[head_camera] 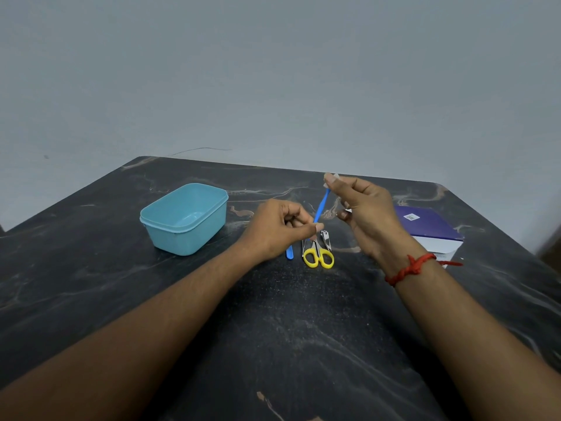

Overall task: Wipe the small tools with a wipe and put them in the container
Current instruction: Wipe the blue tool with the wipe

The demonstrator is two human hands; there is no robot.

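Container (188, 238) is sitting open at left, near the left hand (282, 229), which is pinching the lower end of a blue stick (321, 208); right hand (364, 208) is pinching its tip.

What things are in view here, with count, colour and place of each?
container: one, light blue, table left, empty
blue stick: one, blue, between both hands
blue strip: one, blue, table, below left hand
scissors: one, yellow handles, table centre
nail clipper: one, silver, beside scissors
box: one, purple, table right
table: one, dark marbled
thread: one, red, right wrist
left hand: one, pinches stick's lower end
right hand: one, pinches its upper end
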